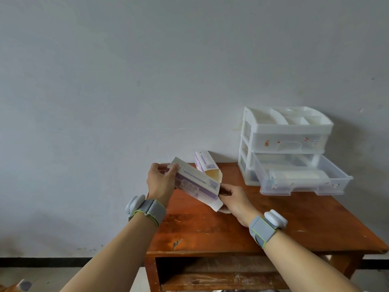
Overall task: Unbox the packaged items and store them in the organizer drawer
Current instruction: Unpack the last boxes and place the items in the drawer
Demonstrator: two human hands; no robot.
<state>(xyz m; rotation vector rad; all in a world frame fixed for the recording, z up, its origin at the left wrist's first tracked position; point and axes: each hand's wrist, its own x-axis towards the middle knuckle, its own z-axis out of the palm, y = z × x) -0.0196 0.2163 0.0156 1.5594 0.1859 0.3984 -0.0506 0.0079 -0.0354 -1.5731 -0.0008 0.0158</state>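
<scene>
I hold a long white and purple carton [194, 184] tilted above the wooden table [294, 224]. My left hand [161, 182] grips its far upper end. At the carton's opened lower end, where the flaps hang loose, my right hand [236, 200] has its fingers in or on the opening; what they touch is hidden. A second carton [205, 162] of the same kind lies behind, its flap open. The white plastic organizer [286, 131] stands at the back right with its bottom drawer [303, 180] pulled out, a pale tube-like item [299, 174] lying in it.
The table's left edge runs just under my left hand, and the floor is below. A shelf sits under the tabletop. The organizer's upper drawer is closed, and its top tray has open compartments. The wall stands right behind the table.
</scene>
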